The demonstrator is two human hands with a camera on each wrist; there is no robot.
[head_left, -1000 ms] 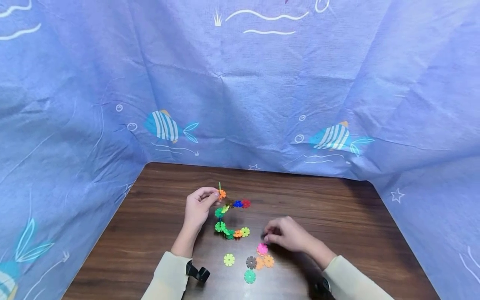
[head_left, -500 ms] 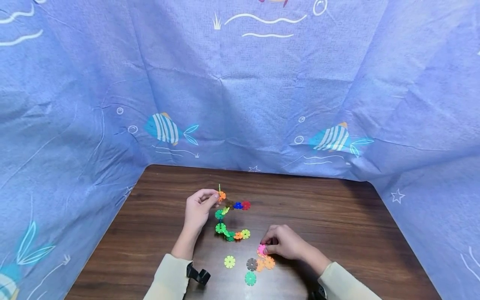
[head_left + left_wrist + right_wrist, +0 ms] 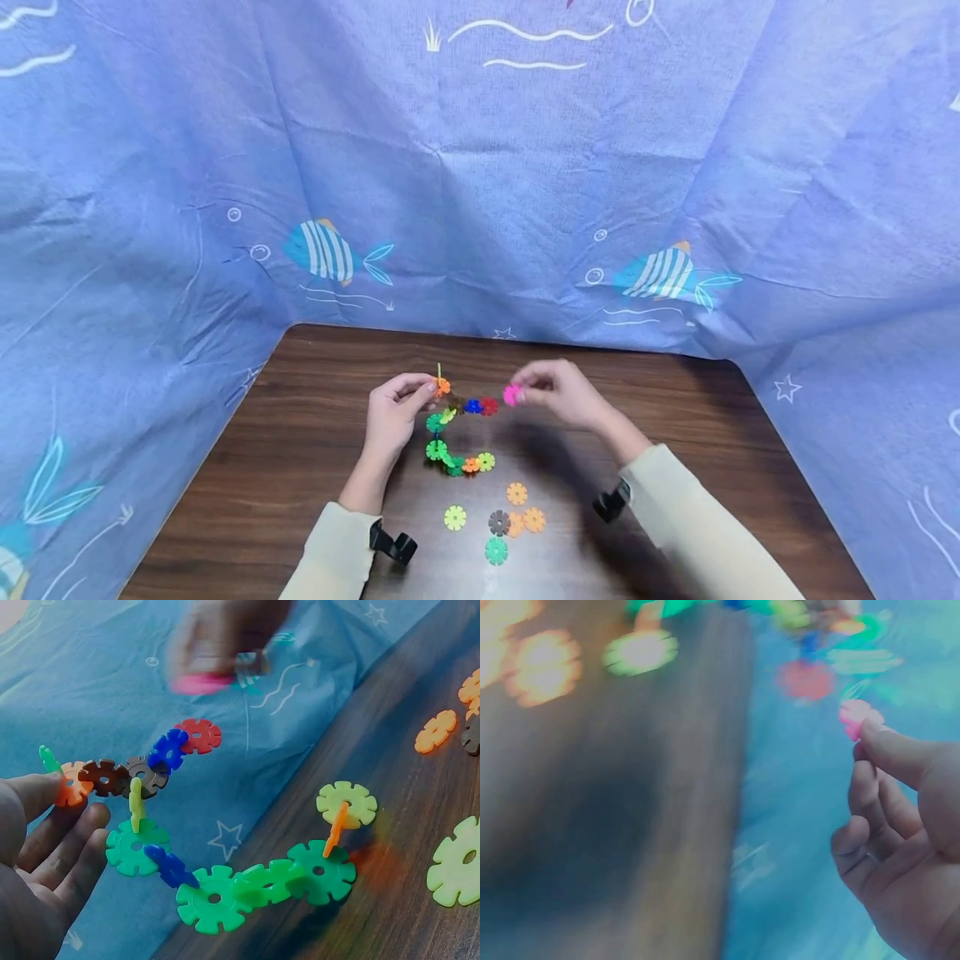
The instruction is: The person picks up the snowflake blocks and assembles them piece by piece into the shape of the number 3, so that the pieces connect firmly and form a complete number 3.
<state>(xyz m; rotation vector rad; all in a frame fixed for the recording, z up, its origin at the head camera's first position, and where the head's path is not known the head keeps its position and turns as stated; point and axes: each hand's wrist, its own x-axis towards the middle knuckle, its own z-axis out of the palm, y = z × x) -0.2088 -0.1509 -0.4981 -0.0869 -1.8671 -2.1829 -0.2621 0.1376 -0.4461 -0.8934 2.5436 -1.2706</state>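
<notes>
My left hand (image 3: pixel 392 415) pinches an orange notched disc (image 3: pixel 73 784) at the upper left end of a chain of interlocked snowflake discs. A light green disc (image 3: pixel 49 759) stands edge-on beside it. From there the chain curves in a C, one arm running through brown and blue discs to a red disc (image 3: pixel 489 406). Its other arm passes several green discs (image 3: pixel 214 898) and an orange one to a yellow-green disc (image 3: pixel 486 462). Between thumb and forefinger my right hand (image 3: pixel 568 393) holds a pink disc (image 3: pixel 512 394), just right of the red disc and apart from it.
Loose discs lie on the wooden table (image 3: pixel 300 500) nearer me: a yellow-green disc (image 3: pixel 454 517), a dark brown disc (image 3: pixel 498 522), a green disc (image 3: pixel 496 550) and several orange discs (image 3: pixel 517 493). A blue fish-print cloth (image 3: pixel 480 208) hangs behind and at both sides.
My right hand has taken the pink disc from the loose pieces and carried it up and away to near the red disc, uncovering an orange disc. My left hand has stayed in place.
</notes>
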